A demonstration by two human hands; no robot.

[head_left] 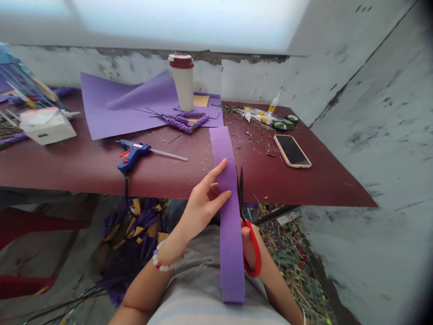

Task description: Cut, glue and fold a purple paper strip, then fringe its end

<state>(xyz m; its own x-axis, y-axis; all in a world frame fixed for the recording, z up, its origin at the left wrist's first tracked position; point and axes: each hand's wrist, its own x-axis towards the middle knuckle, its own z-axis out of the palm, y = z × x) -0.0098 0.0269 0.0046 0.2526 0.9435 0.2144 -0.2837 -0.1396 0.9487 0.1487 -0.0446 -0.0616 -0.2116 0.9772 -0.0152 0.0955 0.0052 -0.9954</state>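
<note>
From my end I'm seeing the left hand pinching a long purple strip partway along: index finger and thumb are lying spread apart on its face while the other fingers are curling in behind, presumably so it is staying flat and steady. The right hand is closing round the red-handled scissors, its fingers partly hidden by strip and handles; the blades are standing slightly parted, pointing away along the strip's right edge, probably to be following its length.

The strip itself is running between my two hands, left grip on it, scissors just beside it. Its far end is reaching over the bench, past the near edge; its lower end is hanging over the lap. I can't tell whether the far end is touching the surface.

The glue gun is lying left, near the front edge, and the phone is resting towards the right edge, both seemingly leaving the middle to the strip.
</note>
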